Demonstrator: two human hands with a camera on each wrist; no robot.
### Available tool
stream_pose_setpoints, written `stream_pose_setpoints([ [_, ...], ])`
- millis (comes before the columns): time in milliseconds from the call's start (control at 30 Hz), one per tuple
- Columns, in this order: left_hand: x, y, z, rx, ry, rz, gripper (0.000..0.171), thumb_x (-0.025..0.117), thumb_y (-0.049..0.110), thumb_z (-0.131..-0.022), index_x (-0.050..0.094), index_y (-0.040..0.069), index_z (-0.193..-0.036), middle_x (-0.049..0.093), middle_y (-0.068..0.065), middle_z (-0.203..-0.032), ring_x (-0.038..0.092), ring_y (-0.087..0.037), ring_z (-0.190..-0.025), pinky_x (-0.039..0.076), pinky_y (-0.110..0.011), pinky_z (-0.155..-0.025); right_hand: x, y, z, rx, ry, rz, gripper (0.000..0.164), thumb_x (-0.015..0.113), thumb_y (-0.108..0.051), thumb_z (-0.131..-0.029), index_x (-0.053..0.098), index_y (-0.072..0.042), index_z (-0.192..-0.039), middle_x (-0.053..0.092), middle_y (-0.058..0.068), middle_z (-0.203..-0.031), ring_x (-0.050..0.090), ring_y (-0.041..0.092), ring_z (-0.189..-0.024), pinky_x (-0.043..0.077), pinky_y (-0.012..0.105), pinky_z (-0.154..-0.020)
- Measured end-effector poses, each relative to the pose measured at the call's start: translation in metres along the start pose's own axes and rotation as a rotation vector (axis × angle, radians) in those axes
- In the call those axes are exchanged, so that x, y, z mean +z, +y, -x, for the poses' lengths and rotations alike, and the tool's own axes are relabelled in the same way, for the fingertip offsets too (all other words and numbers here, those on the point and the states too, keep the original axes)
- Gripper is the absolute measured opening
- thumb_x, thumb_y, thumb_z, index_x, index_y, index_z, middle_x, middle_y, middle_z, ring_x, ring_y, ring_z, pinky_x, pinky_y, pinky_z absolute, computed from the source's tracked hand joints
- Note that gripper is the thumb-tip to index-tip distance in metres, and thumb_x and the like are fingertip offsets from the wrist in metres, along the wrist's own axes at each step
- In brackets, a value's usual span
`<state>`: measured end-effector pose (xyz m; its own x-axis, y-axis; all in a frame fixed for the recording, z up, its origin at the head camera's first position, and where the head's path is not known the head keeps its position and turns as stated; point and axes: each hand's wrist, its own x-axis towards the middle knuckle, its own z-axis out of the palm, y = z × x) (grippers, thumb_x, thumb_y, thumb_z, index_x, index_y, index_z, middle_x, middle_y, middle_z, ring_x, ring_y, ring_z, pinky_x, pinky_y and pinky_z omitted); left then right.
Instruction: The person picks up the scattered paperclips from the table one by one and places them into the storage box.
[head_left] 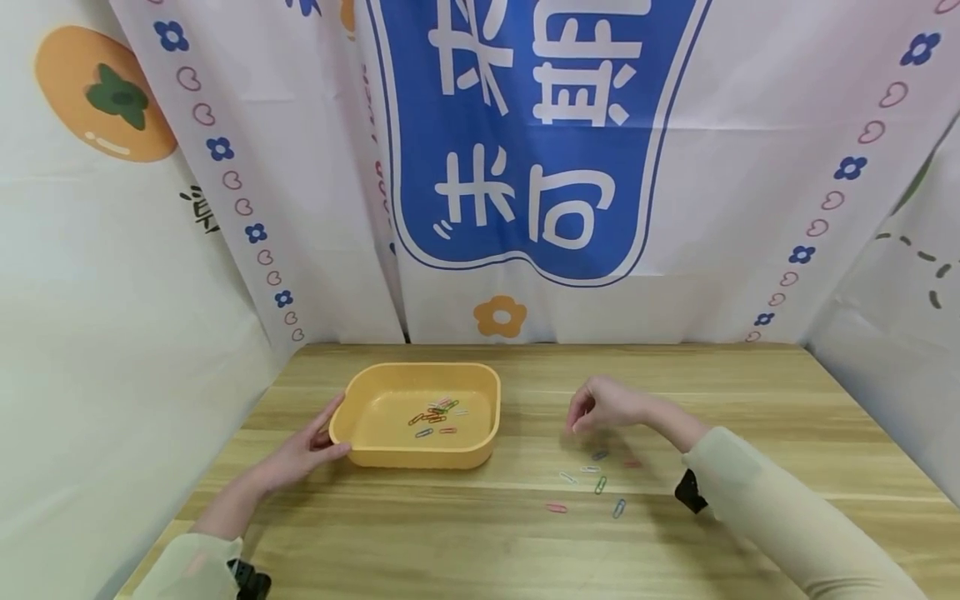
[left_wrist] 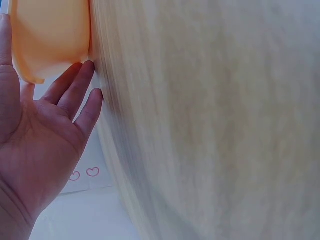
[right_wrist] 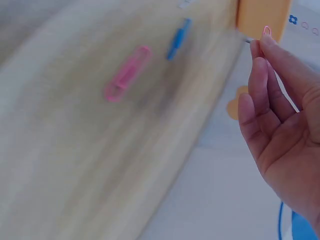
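**Pink paper clip [right_wrist: 267,27] pinched beside a yellow tray [head_left: 420,459]**

Head view: left hand [head_left: 303,450] touches the tray's side, fingers extended; coloured clips [head_left: 437,412] lie inside; right hand [head_left: 606,404] hangs just beyond loose clips [head_left: 601,485]; sideways white characters on a blue panel [head_left: 525,142] read 未来可期, cropped above.
Left wrist: fingers loosely spread.
Right wrist: thumb and fingertip pinch the pink clip; seemingly a pick-up step; carrying it calls for a steady pinch.
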<state>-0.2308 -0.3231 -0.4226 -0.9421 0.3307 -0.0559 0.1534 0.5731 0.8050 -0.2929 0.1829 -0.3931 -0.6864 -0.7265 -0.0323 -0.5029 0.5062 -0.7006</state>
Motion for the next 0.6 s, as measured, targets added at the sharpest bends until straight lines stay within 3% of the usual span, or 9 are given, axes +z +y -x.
stream_pose_setpoints([
  [200,0.000,0.000,0.000,0.008,0.008,-0.017,0.086,0.063,0.028,-0.096,0.003,0.012,-0.157,0.018,-0.035,-0.151,0.042,-0.047,-0.128,0.033,-0.057,-0.103,-0.016,-0.017,-0.005,0.001,0.016,-0.010,0.004,0.071,0.001,-0.086,0.073,0.004,-0.088,0.069,0.000,-0.076,0.059,0.009,-0.067,0.053,0.031,-0.061],
  [433,0.000,0.002,0.000,0.005,0.001,-0.005,0.086,0.062,0.026,-0.097,0.003,0.013,-0.157,0.016,-0.034,-0.152,0.041,-0.047,-0.129,0.033,-0.057,-0.104,-0.030,-0.038,-0.016,-0.050,0.043,0.048,0.003,0.072,-0.004,-0.086,0.075,-0.002,-0.085,0.071,0.003,-0.078,0.061,0.010,-0.067,0.054,0.030,-0.061],
  [600,0.000,0.002,0.001,-0.002,-0.005,-0.002,0.086,0.062,0.026,-0.097,0.001,0.014,-0.157,0.015,-0.033,-0.153,0.039,-0.046,-0.130,0.032,-0.057,-0.104,-0.034,-0.052,-0.028,-0.078,0.041,0.072,0.005,0.073,-0.008,-0.087,0.075,-0.003,-0.087,0.070,-0.002,-0.077,0.061,0.009,-0.068,0.055,0.034,-0.063],
])
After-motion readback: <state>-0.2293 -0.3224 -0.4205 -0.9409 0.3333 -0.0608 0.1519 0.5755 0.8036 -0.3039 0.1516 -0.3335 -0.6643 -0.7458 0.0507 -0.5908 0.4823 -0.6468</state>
